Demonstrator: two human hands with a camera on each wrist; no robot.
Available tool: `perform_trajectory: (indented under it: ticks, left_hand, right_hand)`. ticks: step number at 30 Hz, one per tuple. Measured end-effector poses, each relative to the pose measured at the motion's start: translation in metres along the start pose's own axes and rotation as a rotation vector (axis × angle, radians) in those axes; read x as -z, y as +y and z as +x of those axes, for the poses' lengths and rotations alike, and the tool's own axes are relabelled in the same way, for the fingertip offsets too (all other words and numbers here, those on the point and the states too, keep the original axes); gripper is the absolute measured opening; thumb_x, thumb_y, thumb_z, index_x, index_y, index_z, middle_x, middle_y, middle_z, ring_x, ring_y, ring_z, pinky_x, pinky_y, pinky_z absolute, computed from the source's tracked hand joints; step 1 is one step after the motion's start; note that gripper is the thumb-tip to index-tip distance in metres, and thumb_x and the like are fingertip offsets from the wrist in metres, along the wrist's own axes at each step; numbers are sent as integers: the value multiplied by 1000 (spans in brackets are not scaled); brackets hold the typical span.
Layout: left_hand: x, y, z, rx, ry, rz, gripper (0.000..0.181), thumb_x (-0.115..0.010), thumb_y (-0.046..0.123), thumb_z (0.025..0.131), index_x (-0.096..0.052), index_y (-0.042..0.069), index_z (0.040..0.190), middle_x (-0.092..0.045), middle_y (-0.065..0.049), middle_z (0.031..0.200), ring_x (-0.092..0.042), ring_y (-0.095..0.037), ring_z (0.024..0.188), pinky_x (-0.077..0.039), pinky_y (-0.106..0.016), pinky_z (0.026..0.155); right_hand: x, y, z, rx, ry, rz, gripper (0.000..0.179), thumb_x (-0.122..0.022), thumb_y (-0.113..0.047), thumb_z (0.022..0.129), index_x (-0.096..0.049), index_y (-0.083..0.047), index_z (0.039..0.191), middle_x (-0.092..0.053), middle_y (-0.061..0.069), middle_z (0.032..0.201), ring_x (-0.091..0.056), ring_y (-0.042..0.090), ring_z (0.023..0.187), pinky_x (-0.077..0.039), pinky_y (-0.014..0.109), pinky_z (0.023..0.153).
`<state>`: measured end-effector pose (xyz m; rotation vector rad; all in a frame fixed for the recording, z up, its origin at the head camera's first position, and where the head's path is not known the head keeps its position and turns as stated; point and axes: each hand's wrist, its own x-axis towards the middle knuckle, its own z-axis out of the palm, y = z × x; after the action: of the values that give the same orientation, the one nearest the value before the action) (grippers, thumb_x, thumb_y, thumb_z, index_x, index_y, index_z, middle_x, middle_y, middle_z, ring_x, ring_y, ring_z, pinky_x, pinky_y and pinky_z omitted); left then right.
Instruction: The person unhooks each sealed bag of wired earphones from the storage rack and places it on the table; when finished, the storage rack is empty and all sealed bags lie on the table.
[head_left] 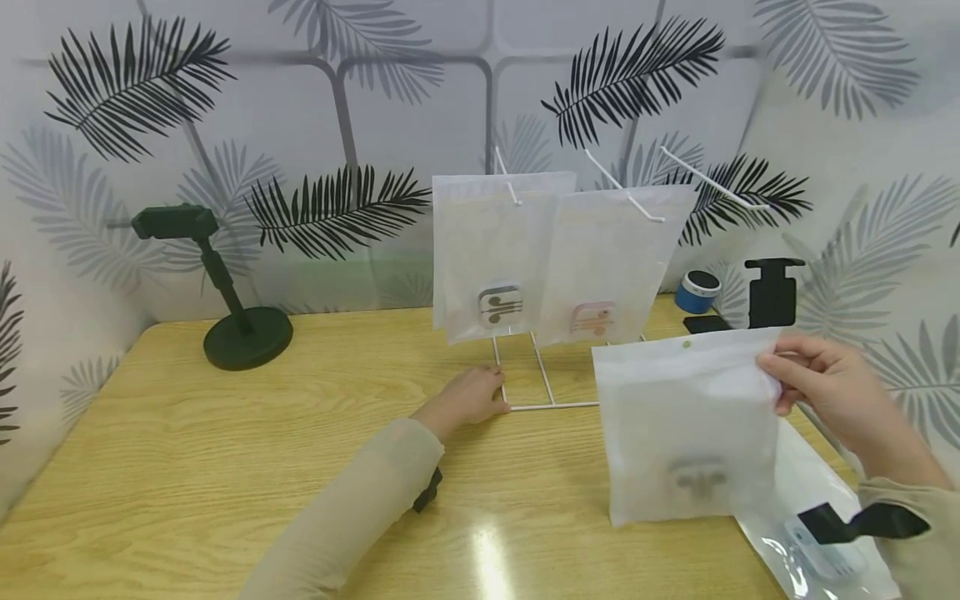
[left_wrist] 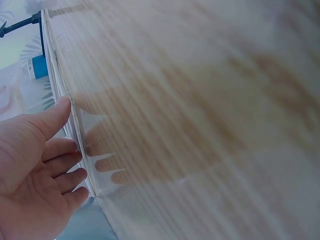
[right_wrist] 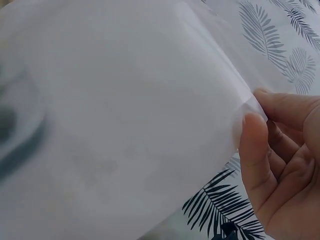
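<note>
Thumb and fingers of my right hand (head_left: 843, 392) pinch the upper right corner of a frosted white zip bag (head_left: 690, 417). The bag hangs upright above the table, with a small hole in its top edge and a blurred pair of earphones (head_left: 697, 481) showing through. My left hand (head_left: 468, 396) holds the front left corner of a white wire display rack (head_left: 551, 406) at table level. Two of the rack's hooks carry similar bags: earphones in a dark-edged case (head_left: 500, 307) on the left, in a pink case (head_left: 592, 318) in the middle. The right hook (head_left: 712, 179) is bare.
A dark green phone stand (head_left: 247, 337) stands at the back left of the wooden table (head_left: 225, 467). Behind the held bag are a blue speaker (head_left: 698, 293) and a black stand (head_left: 772, 296). Another clear-fronted bag (head_left: 810, 508) lies under my right forearm.
</note>
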<state>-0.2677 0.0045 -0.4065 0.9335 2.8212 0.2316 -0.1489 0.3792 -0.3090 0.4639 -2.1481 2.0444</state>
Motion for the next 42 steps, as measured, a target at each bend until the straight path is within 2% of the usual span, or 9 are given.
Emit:
perform_trajectory:
  ticks: [4, 10, 13, 18, 22, 25, 31, 37, 42]
  left_hand:
    - [0, 0, 0, 0, 0, 13, 55, -59, 34, 90, -48, -1, 131, -39, -15, 140, -36, -30, 127, -30, -37, 104]
    - [-2, -2, 2, -1, 0, 18, 55, -58, 35, 91, -47, -1, 131, -39, -14, 140, -36, -29, 127, -30, -37, 103]
    - [-1, -1, 1, 1, -5, 19, 55, -57, 35, 91, -46, -1, 132, -38, -14, 140, -36, -29, 128, -30, -37, 104]
    - [1, 1, 0, 8, -6, 13, 55, -58, 34, 90, -47, -1, 131, -39, -14, 140, -36, -29, 128, -30, -37, 104]
    - [2, 1, -1, 8, -6, 12, 55, -59, 33, 90, -47, -1, 131, -39, -14, 140, -36, -29, 128, -29, -37, 104]
    - [1, 1, 0, 4, -9, 14, 55, -58, 34, 91, -47, -1, 132, -38, -14, 140, -35, -29, 128, -29, -36, 104]
    - [0, 0, 1, 2, -7, 11, 56, -58, 34, 91, -46, -1, 132, -38, -15, 140, -34, -29, 129, -28, -36, 105]
    - [0, 0, 1, 4, -10, 5, 56, -58, 35, 90, -47, -1, 132, -38, -14, 140, -34, -28, 129, -28, -36, 105]
    - [0, 0, 1, 5, -6, -5, 55, -58, 34, 91, -47, -2, 132, -39, -15, 140, -35, -29, 128, -29, -37, 104]
  right_hand:
    - [-2, 5, 2, -33, -20, -27, 30, -49, 14, 88, -67, -10, 89, -61, 1, 70, -55, 12, 47, -48, 22, 43]
    - [-4, 9, 4, -99, -73, -231, 27, -52, 7, 90, -65, -16, 88, -61, 0, 69, -57, 13, 51, -51, 26, 46]
    - [-6, 12, 4, -130, -98, -278, 25, -52, 5, 90, -64, -16, 88, -61, 0, 69, -58, 14, 52, -52, 27, 49]
    - [-10, 20, 4, -184, -134, -361, 3, -55, -2, 92, -55, -3, 88, -59, 1, 68, -61, 15, 56, -53, 30, 51]
    - [-11, 27, 5, -264, -156, -461, 17, -58, -9, 91, -49, 5, 87, -61, 4, 70, -62, 17, 62, -54, 33, 54]
    - [-9, 33, 6, -314, -185, -479, 18, -59, -10, 91, -50, 4, 85, -61, 4, 70, -62, 17, 63, -55, 35, 55]
    - [-9, 46, 9, -351, -287, -467, 17, -58, -9, 91, -53, 8, 88, -63, 6, 73, -63, 19, 64, -55, 36, 56]
    - [-16, 53, 10, -456, -338, -528, 24, -60, -16, 90, -55, 7, 96, -61, 8, 76, -62, 23, 66, -54, 35, 59]
    - [-20, 60, 13, -491, -373, -582, 22, -60, -19, 90, -56, 3, 91, -59, 7, 73, -61, 24, 68, -53, 34, 57]
